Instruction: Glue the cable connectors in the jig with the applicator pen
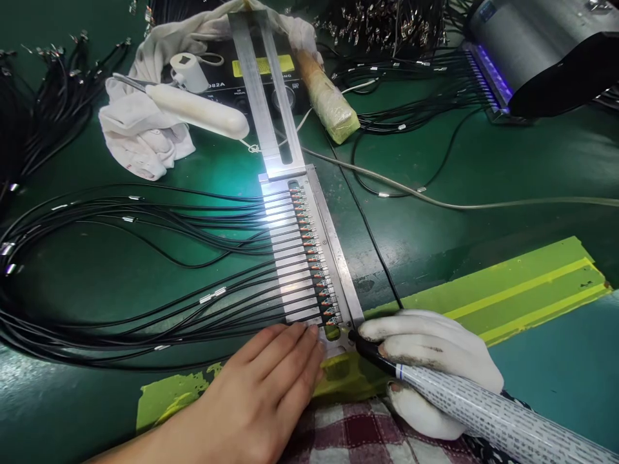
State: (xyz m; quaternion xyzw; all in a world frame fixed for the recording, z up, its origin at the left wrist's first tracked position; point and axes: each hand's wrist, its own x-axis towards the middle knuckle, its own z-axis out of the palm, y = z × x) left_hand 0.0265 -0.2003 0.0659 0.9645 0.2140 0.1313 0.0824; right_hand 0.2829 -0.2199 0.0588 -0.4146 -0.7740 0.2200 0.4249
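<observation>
Left hand [271, 380] bent, prone; right hand [442, 341] — curled

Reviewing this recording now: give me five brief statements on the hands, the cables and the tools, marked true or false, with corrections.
1. The right hand wears a white glove. True.
2. Both hands are gloved. False: the left hand is bare.
3. Black cables lie side by side across the metal fixture. True.
4. The right hand is empty. False: it holds a black-tipped patterned tool.
5. A white-handled tool lies partly over a white cloth. True.
</observation>
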